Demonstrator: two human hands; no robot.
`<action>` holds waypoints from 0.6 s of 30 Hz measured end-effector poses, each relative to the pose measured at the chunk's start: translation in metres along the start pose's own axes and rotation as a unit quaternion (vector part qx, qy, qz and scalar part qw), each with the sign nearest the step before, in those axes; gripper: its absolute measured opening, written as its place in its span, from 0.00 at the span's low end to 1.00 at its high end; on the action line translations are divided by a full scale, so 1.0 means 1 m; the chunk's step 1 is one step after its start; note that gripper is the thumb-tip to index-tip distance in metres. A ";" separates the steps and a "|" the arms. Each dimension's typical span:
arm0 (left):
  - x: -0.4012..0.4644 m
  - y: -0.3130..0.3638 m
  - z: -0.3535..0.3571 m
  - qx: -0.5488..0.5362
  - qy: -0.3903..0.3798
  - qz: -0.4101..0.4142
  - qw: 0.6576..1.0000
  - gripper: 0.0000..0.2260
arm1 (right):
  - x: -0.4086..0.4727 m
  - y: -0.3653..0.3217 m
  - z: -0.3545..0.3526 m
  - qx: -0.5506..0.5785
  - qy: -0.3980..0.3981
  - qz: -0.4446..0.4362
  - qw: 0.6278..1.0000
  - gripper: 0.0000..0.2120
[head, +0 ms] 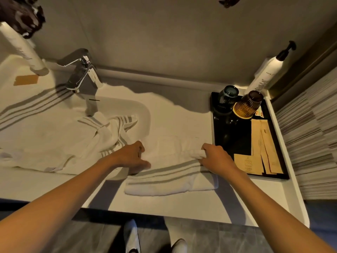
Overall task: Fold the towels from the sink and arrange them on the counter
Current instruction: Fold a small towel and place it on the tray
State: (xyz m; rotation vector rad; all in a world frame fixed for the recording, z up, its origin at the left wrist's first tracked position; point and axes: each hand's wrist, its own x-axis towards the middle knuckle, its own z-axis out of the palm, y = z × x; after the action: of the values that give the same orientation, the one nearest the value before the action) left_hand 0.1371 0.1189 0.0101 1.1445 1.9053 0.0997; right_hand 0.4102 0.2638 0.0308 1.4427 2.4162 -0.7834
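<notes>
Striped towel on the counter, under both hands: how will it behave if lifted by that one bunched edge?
Likely floppy: the striped towel bunches into a soft roll where the right hand pinches it. The folded layers would probably sag open when lifted, since nothing pins them except the left hand. It probably won't slide easily on the counter; terry cloth tends to drag.

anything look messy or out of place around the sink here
Yes: a striped towel lies crumpled, spilling out of the sink under the faucet, still unfolded. Both hands hold the towel on the counter; the tray looks orderly.
</notes>
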 end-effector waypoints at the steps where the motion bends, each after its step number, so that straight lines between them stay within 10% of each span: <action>1: -0.003 -0.002 -0.004 0.043 -0.014 0.026 0.999 0.11 | 0.000 0.001 -0.002 0.010 -0.005 -0.006 1.000 0.06; 6: -0.012 -0.002 -0.033 -0.086 -0.010 0.094 0.992 0.06 | 0.004 0.010 -0.019 0.018 -0.011 -0.008 1.000 0.11; 10: -0.015 -0.003 -0.006 0.032 -0.061 0.006 0.998 0.30 | 0.008 0.007 -0.020 0.005 -0.021 -0.001 1.000 0.09; 18: -0.023 -0.016 -0.033 -0.100 -0.040 0.024 0.994 0.16 | 0.010 -0.004 -0.038 0.082 -0.038 -0.063 0.994 0.09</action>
State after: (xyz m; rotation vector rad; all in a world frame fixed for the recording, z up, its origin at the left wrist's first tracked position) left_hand 0.1070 0.1040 0.0374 1.0435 1.7550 0.2625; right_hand 0.4043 0.2905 0.0591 1.2992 2.4535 -1.0668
